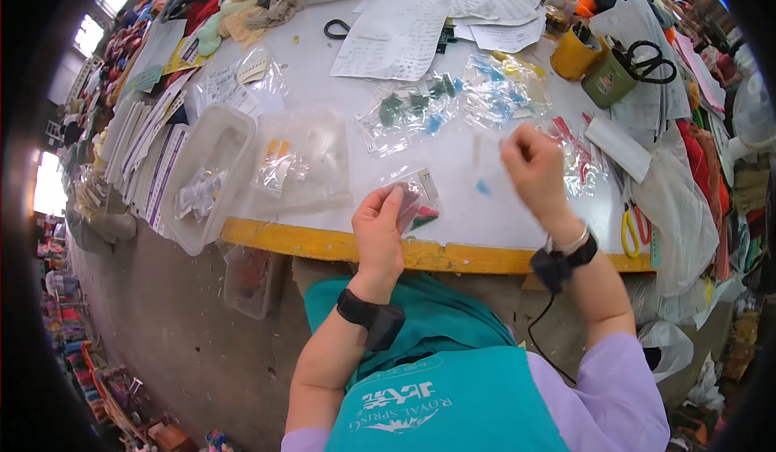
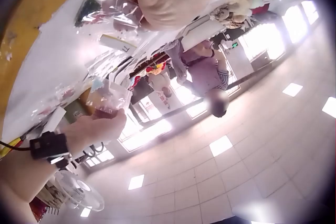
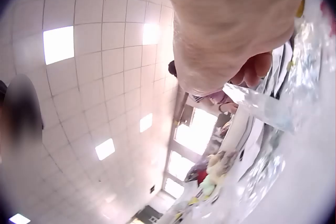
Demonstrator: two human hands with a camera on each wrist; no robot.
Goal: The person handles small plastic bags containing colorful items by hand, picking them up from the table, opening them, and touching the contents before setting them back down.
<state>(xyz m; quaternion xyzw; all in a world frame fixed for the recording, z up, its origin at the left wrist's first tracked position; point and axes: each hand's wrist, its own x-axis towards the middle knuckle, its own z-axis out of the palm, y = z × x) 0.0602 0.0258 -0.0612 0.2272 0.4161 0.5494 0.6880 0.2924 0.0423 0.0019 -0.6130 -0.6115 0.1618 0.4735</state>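
Note:
My left hand [image 1: 378,230] pinches a small clear plastic bag [image 1: 423,184] between thumb and fingers, close over the table's front edge. Red and dark green bits lie in its lower part, and a printed label shows near its top. To the right, my right hand [image 1: 535,169] is raised above the table with curled fingers. From it hangs another small clear bag [image 3: 265,109], blurred in the head view, with a blue piece [image 1: 483,187] at its bottom. Beyond the hands lie clear bags with green pieces [image 1: 392,109], blue pieces [image 1: 497,88] and red pieces [image 1: 570,141].
A clear plastic tub [image 1: 212,129] and its flat neighbour [image 1: 323,157] are at the left. Paper sheets [image 1: 388,40] and black-handled scissors [image 1: 335,27] lie farther back. A green tin [image 1: 608,83] stands at the right, with yellow-handled scissors [image 1: 630,230] near the front edge.

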